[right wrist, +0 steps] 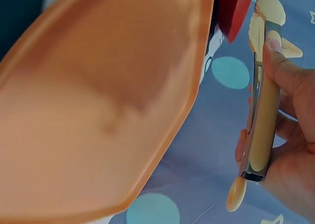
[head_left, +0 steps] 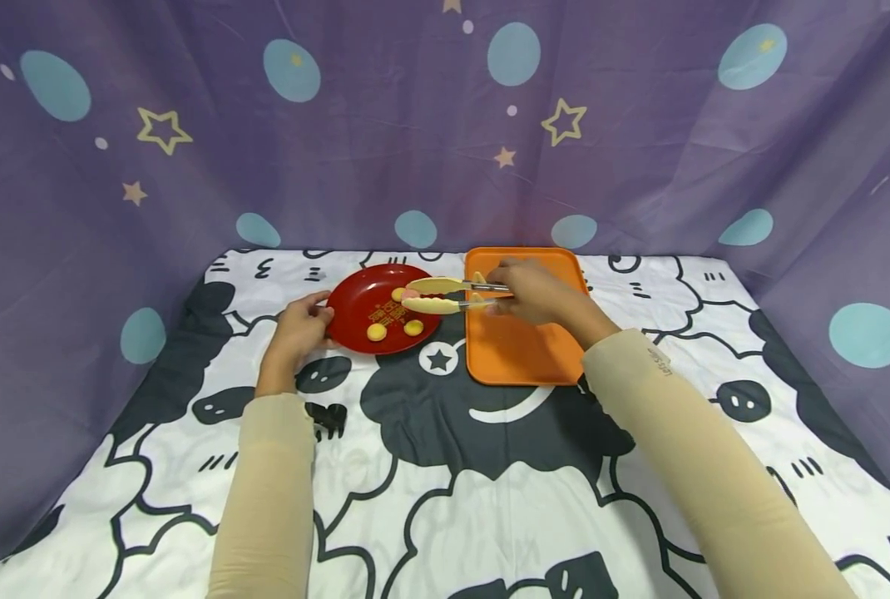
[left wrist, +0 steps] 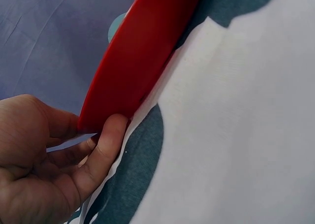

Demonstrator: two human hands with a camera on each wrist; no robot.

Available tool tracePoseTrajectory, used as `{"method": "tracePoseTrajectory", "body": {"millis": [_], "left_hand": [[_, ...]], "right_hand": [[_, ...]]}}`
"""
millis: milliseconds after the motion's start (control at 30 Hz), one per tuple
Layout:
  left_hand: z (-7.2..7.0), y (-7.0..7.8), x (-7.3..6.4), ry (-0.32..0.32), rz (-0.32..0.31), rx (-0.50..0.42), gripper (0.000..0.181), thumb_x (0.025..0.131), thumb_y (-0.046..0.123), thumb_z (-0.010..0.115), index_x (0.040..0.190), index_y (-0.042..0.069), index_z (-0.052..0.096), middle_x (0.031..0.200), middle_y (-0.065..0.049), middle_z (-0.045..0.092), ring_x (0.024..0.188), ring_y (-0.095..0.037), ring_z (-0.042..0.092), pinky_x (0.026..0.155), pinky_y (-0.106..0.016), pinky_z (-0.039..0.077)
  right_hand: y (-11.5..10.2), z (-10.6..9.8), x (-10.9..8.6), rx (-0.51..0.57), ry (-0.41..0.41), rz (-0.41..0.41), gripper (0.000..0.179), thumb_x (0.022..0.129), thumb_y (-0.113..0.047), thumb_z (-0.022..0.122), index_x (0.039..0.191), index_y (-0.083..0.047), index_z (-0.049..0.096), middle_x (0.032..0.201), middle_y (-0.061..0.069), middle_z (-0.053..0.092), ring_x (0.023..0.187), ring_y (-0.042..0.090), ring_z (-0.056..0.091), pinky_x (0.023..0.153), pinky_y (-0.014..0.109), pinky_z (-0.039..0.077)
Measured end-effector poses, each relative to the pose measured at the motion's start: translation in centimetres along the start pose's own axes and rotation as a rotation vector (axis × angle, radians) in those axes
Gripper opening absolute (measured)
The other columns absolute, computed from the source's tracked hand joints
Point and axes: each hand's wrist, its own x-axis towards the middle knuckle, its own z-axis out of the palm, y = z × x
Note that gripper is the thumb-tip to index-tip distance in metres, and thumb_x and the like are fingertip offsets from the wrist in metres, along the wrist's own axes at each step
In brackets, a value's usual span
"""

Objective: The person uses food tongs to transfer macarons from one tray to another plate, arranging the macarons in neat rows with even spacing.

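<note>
My left hand (head_left: 300, 331) holds the left rim of a red plate (head_left: 351, 320), fingers at its edge and side in the left wrist view. Gold characters and small round yellow pieces (head_left: 376, 332) show on the plate. With my right hand (head_left: 531, 291) I grip cream-tipped kitchen tongs (head_left: 436, 305), their metal arms running along my palm in the right wrist view. The tong tips reach over the right part of the plate, with a small pink piece (head_left: 411, 294) between or just behind them; I cannot tell whether they pinch it.
An orange tray (head_left: 523, 353) lies right of the plate, under my right hand. A white cloth with black cartoon drawings (head_left: 430, 516) covers the table. Behind hangs a purple curtain (head_left: 385, 150) with stars and blue ovals.
</note>
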Motion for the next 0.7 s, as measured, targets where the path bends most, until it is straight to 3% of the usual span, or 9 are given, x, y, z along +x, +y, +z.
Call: {"method": "tracePoseTrajectory", "body": {"millis": [200, 567, 700], "left_hand": [[0.0, 0.0, -0.1, 0.0, 0.001, -0.008, 0.05, 0.109, 0.015, 0.046, 0.159, 0.012, 0.038, 0.135, -0.021, 0.05, 0.089, -0.026, 0.063, 0.07, -0.034, 0.064], [0.0, 0.1, -0.2, 0.005, 0.029, 0.01, 0.05, 0.109, 0.014, 0.046, 0.158, 0.009, 0.038, 0.134, -0.022, 0.051, 0.084, -0.021, 0.063, 0.066, -0.031, 0.063], [-0.1, 0.2, -0.2, 0.004, 0.016, 0.02, 0.051, 0.109, 0.015, 0.046, 0.159, 0.01, 0.037, 0.136, -0.022, 0.05, 0.086, -0.023, 0.063, 0.067, -0.032, 0.063]], "right_hand": [[-1.2, 0.0, 1.6, 0.003, -0.028, -0.047, 0.032, 0.095, -0.034, 0.075, 0.115, -0.01, 0.071, 0.102, 0.005, 0.062, 0.089, 0.023, 0.056, 0.082, 0.037, 0.052], [-3.4, 0.6, 4.3, -0.044, -0.083, 0.018, 0.047, 0.097, -0.039, 0.072, 0.131, -0.006, 0.067, 0.116, 0.014, 0.06, 0.097, 0.026, 0.053, 0.095, 0.043, 0.043], [-3.8, 1.2, 5.1, -0.06, -0.09, 0.029, 0.046, 0.097, -0.04, 0.071, 0.131, -0.007, 0.067, 0.111, 0.011, 0.06, 0.096, 0.025, 0.053, 0.094, 0.042, 0.041]]}}
